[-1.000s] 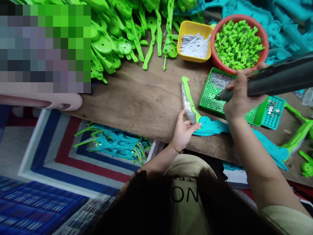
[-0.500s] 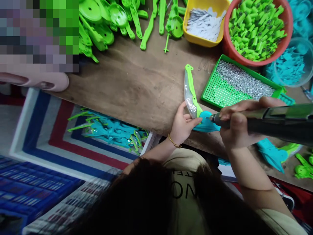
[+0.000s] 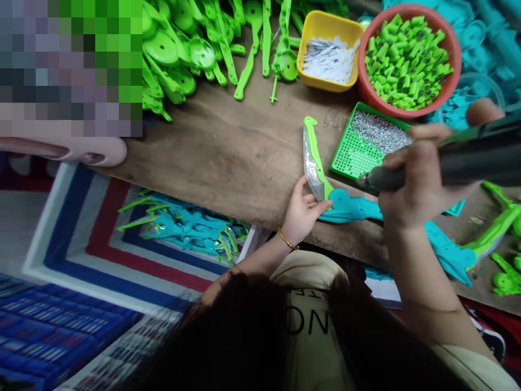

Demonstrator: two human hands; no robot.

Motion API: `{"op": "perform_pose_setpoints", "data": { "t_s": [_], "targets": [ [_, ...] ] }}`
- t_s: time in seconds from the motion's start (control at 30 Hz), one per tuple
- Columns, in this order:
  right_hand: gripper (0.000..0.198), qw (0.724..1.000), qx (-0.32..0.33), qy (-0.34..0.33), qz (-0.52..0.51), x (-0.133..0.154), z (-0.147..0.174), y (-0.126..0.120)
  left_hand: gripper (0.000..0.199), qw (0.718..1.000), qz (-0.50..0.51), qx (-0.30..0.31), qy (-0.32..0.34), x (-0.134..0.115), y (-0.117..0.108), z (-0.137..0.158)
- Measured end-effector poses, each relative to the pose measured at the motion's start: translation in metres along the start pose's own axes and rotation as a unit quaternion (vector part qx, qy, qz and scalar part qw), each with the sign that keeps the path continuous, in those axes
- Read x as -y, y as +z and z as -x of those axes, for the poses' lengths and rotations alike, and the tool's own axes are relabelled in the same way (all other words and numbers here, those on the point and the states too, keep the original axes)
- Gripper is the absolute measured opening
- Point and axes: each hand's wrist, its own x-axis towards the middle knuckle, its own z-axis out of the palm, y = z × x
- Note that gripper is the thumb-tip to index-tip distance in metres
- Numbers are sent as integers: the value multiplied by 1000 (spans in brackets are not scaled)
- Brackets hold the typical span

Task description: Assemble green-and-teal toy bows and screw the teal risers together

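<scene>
My left hand [image 3: 303, 213] pinches a blue-and-green plastic piece [image 3: 345, 206] near its joint, with thumb on top and fingers at the edge. Its green arm [image 3: 313, 149] points away from me with a clear plastic strip along it. My right hand [image 3: 419, 184] is wrapped round a dark electric screwdriver [image 3: 480, 155], whose tip is raised off the piece, towards the screw tray. Underneath that hand the blue end of the piece is partly hidden. A second blue-and-green piece [image 3: 451, 255] lies to the right, by my right forearm.
A green tray [image 3: 345, 155] holds many small screws. Behind it are a red bowl [image 3: 458, 65] of green parts and a yellow bin [image 3: 325, 84] of white strips. Green parts [image 3: 175, 49] are heaped at the back left. Below the table edge lie blue-and-green pieces [image 3: 187, 228] in a striped box.
My right hand has lifted the screwdriver off the blue joint and moved it up and right. My left hand still holds the piece. The view has shifted slightly.
</scene>
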Motion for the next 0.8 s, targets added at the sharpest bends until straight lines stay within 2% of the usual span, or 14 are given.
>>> {"op": "perform_pose_setpoints", "data": {
  "t_s": [0.07,0.13,0.27,0.43,0.53,0.63,0.7,0.8],
  "targets": [
    [41,996,-60,-65,1,-11,-16,7,96,1000,-5,3,4,1,-1,0],
    [39,990,-88,-107,5,-24,-24,12,94,1000,-8,7,5,1,-2,-1],
    [32,985,-103,-137,-1,-44,-21,19,92,1000,-5,12,-1,2,-2,-2],
    [36,984,-90,-152,0,-47,-18,19,79,1000,-4,24,-6,0,-3,-3],
    [34,986,-76,-146,22,-37,-21,17,65,999,-7,37,-12,-3,-4,-3],
    [33,983,-70,-169,-11,-15,-23,11,52,999,-12,30,-5,-4,-4,-3],
    [33,980,-68,-180,-55,4,-17,8,50,1000,-15,27,6,-3,-3,-3],
    [33,985,-35,-152,-78,27,3,4,54,999,-9,30,13,-1,-3,-4]
  ]
}}
